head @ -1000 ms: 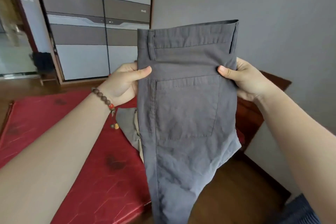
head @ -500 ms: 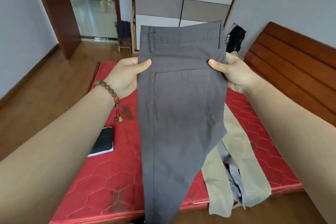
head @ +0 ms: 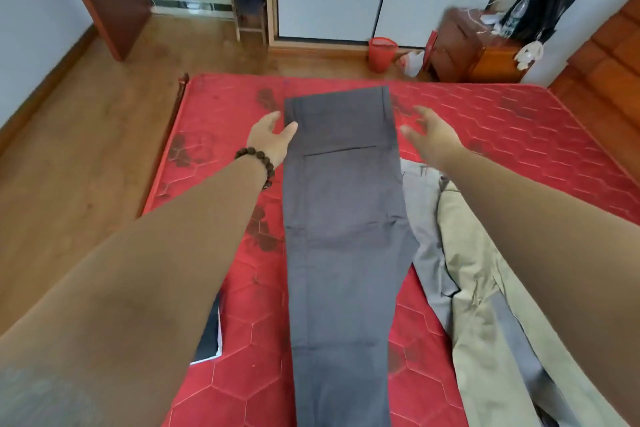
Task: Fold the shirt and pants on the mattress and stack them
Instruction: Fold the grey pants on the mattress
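Pants [head: 343, 236] flat on mattress [head: 519, 135] — hem cut off below

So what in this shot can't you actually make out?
- Grey pants: hems cut off by the head view's bottom edge.
- Dark flat object: mostly hidden behind the left forearm; unidentifiable.
- Beige garment: rumpled with grey cloth, runs off frame; its type is unclear.
- Right hand: motion-blurred, so contact with the pants is uncertain.
- Nightstand clutter: too blurred.
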Tool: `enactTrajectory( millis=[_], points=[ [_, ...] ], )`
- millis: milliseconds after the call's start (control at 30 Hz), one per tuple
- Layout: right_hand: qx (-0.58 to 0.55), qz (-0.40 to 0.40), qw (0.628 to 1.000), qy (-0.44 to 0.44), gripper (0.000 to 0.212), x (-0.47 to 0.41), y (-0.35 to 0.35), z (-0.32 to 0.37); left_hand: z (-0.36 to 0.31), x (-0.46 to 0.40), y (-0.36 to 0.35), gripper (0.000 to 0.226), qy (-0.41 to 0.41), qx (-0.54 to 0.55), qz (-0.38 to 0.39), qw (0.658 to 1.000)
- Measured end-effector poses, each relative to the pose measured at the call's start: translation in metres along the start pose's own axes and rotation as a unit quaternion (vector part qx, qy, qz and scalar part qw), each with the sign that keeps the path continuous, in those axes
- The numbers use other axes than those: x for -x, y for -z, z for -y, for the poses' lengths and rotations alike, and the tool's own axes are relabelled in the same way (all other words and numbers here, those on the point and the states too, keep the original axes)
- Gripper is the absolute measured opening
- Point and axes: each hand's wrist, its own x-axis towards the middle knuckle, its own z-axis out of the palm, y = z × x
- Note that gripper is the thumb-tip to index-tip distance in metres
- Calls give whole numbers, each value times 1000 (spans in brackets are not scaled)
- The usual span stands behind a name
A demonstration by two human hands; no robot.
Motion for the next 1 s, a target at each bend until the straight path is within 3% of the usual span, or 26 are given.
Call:
enactTrajectory(
  millis=[67,233,333,400,467,567,733,900,1000],
  points=[
    [67,22,997,-30,57,-15,-33,-43,49,-22,-19,52,34,-65,-14,997],
    [138,109,984,-19,51,2,-120,-146,170,-7,-70,47,65,-134,45,988],
    [215,129,968,27,48,16,-186,-197,233,13,-105,45,22,-209,87,974],
    [268,136,951,74,50,28,-236,-224,275,27,-132,47,-45,-316,119,940],
    [293,152,936,120,53,37,-285,-244,314,41,-161,53,-95,-424,167,885],
    [364,187,903,129,64,45,-336,-274,361,52,-191,66,-126,-507,226,822],
    [410,72,907,69,64,-4,-350,-301,384,-4,-204,74,-142,-519,136,832],
    [405,74,902,129,63,-107,-373,-272,370,-107,-218,71,-88,-527,82,841],
    [375,48,921,94,64,-142,-391,-278,383,-124,-223,69,-89,-528,46,843]
  ],
)
